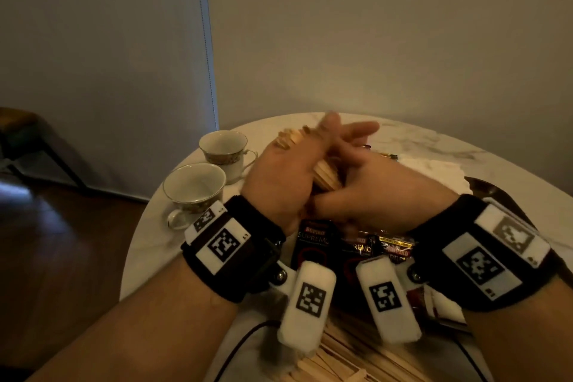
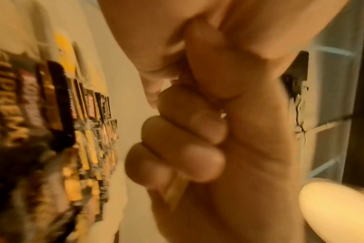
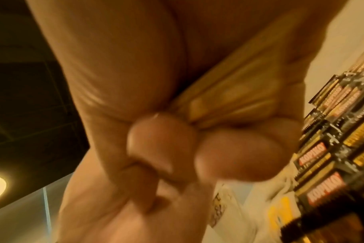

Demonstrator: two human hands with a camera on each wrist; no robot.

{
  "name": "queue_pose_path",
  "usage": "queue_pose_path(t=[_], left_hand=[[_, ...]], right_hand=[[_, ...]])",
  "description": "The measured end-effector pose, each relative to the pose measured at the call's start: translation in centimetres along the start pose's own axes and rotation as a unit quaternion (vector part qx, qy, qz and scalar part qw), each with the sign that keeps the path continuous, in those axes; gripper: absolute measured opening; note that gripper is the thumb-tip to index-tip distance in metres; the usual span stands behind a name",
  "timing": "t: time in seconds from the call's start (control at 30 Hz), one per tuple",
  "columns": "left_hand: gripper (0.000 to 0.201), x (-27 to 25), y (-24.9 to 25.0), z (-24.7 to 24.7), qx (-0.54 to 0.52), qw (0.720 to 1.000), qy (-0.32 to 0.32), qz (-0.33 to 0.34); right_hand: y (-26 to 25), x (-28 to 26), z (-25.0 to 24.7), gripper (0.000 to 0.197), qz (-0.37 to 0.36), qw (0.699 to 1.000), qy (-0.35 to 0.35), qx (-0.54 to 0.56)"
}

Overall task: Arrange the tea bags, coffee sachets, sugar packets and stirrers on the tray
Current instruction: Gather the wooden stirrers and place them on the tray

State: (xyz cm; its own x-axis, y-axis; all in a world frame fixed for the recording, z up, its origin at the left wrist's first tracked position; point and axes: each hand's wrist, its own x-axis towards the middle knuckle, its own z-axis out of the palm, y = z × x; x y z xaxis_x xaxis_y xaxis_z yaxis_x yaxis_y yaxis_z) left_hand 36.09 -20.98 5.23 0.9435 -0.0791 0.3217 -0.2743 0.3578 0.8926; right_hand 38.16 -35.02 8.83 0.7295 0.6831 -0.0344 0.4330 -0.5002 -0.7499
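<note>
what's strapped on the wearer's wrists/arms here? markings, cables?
Forearms and hands are bare: no sleeves, no gloves. The left wrist and right wrist each wear a wide black band carrying white rectangular blocks printed with black square fiducial markers. A white marker block hangs under each band on a metal-screwed bracket. Thin black cables trail beneath the wrists.

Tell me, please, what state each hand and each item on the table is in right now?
left hand: grips a bundle of wooden stirrers.
right hand: closed round the same bundle.
loose stirrers: lying flat at the near edge.
coffee sachets: lying in a row, sealed.
two teacups: upright, apparently empty.
</note>
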Motion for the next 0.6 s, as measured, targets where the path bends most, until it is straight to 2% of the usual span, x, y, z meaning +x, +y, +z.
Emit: queue_pose_path(t=[0.03, 0.1, 0.13, 0.2, 0.33, 0.43, 0.6], left_hand=[[0.048, 0.2, 0.3, -0.1, -0.052, 0.998, 0.028, -0.003], [0.057, 0.6, 0.9, -0.9, -0.146, 0.986, 0.082, 0.015], [0.059, 0.8, 1.2, -1.3, -0.190, 0.977, 0.097, 0.027], [0.061, 0.8, 1.2, -1.7, -0.248, 0.963, 0.101, 0.040], [0.064, 0.4, 0.9, -0.9, -0.257, 0.963, 0.071, 0.033], [0.061, 0.6, 0.9, -0.9, -0.261, 0.962, 0.072, 0.024], [0.047, 0.5, 1.2, -1.1, -0.267, 0.957, 0.113, 0.004]], right_hand=[[-0.2, -0.1, -0.2, 0.013, -0.003, 0.999, 0.008, 0.033], [0.0, 0.1, -0.6, 0.040, -0.016, 0.987, 0.043, 0.152], [0.2, 0.4, -0.5, 0.048, -0.026, 0.971, 0.080, 0.223], [-0.1, 0.7, 0.2, 0.048, -0.058, 0.942, 0.154, 0.292], [-0.4, 0.7, 1.6, 0.034, -0.139, 0.946, 0.242, 0.164], [-0.4, 0.8, 1.5, 0.020, -0.174, 0.926, 0.322, 0.094], [-0.8, 0.3, 0.5, 0.019, -0.172, 0.921, 0.344, 0.064]])
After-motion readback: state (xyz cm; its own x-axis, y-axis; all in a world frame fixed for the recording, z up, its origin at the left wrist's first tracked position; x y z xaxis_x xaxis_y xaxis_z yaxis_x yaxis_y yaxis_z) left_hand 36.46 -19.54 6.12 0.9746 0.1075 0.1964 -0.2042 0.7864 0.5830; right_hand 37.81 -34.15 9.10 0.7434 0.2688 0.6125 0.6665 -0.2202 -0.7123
